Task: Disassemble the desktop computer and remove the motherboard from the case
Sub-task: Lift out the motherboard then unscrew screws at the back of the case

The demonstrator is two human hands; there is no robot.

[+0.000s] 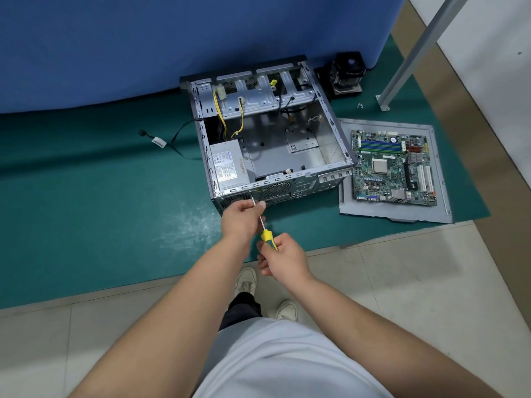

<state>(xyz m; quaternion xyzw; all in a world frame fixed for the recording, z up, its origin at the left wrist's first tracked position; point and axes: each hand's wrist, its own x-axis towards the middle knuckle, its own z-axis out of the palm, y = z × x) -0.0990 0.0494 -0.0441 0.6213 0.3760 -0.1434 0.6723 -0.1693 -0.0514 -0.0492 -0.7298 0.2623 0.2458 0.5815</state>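
The motherboard (393,168) is already out of the case (270,133): it lies flat on the grey side panel (436,173) just to the right of the case, component side up, probably so that the board does not rest directly on the green mat (86,196). Its long axis runs from near to far, with the port connectors at the near edge and the blue memory slots at the far end. The case lies on its side, open upward, with its rear wall facing the person, and the power supply (228,168) is in the near left corner. The work now seems to be on a screw of this rear wall near the power supply. The right hand (283,258) has its fingers curled around the yellow handle of the screwdriver (263,222), to turn it. The left hand (241,218) pinches the metal shaft between thumb and fingers, apparently to keep the tip steady on the screw. The screwdriver points away from the person and slightly left. A black cooler (346,74) stands on the mat beyond the case, at its far right corner.
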